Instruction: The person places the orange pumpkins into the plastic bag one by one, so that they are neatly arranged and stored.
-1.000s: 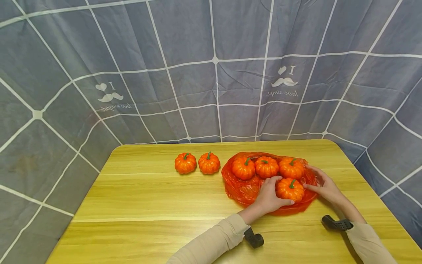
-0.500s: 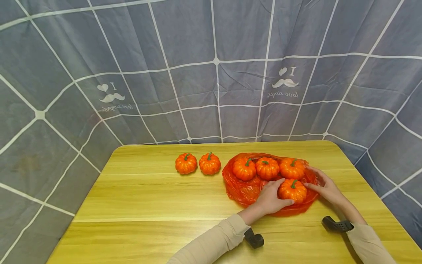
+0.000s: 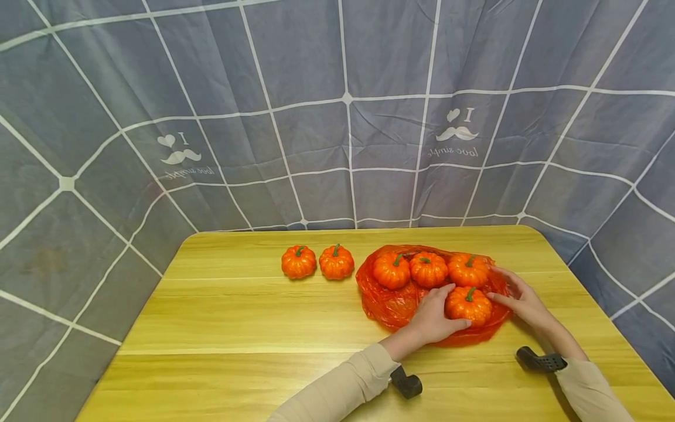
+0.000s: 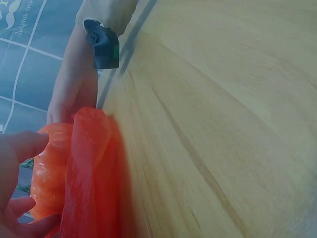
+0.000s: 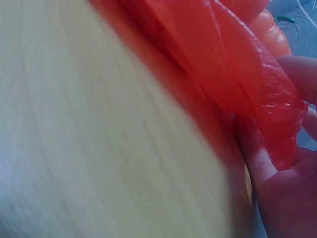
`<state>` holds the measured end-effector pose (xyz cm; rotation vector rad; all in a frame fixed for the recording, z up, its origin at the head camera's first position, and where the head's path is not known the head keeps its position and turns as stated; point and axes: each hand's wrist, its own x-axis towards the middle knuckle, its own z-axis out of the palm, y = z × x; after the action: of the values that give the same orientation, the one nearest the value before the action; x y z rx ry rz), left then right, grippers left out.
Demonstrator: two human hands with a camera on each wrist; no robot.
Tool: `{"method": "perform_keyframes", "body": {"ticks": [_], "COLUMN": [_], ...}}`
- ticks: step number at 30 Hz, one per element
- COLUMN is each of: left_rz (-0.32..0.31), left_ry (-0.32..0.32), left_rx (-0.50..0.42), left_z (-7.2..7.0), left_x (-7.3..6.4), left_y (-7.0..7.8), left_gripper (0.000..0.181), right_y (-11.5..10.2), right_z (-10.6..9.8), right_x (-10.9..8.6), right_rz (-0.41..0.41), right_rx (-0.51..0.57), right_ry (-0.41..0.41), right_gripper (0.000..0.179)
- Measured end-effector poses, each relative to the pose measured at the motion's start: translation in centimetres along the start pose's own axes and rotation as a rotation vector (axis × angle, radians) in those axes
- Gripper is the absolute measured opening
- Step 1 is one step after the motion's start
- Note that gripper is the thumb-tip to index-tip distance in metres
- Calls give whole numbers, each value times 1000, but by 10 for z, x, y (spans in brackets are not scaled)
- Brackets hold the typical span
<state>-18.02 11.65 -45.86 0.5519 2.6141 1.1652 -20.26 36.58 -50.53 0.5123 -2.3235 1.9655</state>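
The person is working at a wooden bench (image 3: 237,316) with a crumpled orange plastic bag (image 3: 387,305) lying on its right half. Four small pumpkins are sitting on or in the bag: three in a back row (image 3: 428,269) and a nearest pumpkin (image 3: 467,304) in front of them. The left hand (image 3: 432,319) is cupping that nearest pumpkin from its left side, the thumb curling under the front of it and the fingers (image 3: 445,289) bending over its top edge, so it is holding the pumpkin. The right hand (image 3: 519,299) is resting at the right rim of the bag, its fingers fairly straight and relaxed, touching the plastic and reaching toward the same pumpkin; the right wrist view is showing the film lying against those fingers (image 5: 252,148), though whether they are pinching it cannot be told. The left wrist view is showing the pumpkin (image 4: 49,168) pressed against the bag's fold.

Two more pumpkins (image 3: 317,262) are standing side by side on the bare bench, well apart from the bag on its left. As a judgement, four of six pumpkins are gathered at the bag, two are left outside, and the bag is lying open.
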Motion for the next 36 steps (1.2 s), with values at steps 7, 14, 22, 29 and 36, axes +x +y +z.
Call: {"method": "perform_keyframes", "body": {"ticks": [7, 14, 22, 29, 36], "left_rz": [41, 103, 147, 162, 160], "left_ry": [28, 61, 105, 174, 250], "left_rx": [-1, 3, -72, -92, -145], "left_z": [-9, -22, -50, -71, -88], "left_x": [-4, -11, -25, -37, -46], "left_y": [3, 6, -2, -16, -37], "left_gripper": [69, 66, 61, 58, 56], "right_y": [0, 1, 2, 1, 3], "right_z": [0, -4, -2, -1, -3], "right_x": [0, 0, 0, -1, 1], "right_rz": [9, 7, 19, 14, -15], "right_rx": [18, 40, 38, 23, 55], "right_ry": [1, -12, -7, -1, -15], "right_gripper": [54, 55, 55, 55, 56]}}
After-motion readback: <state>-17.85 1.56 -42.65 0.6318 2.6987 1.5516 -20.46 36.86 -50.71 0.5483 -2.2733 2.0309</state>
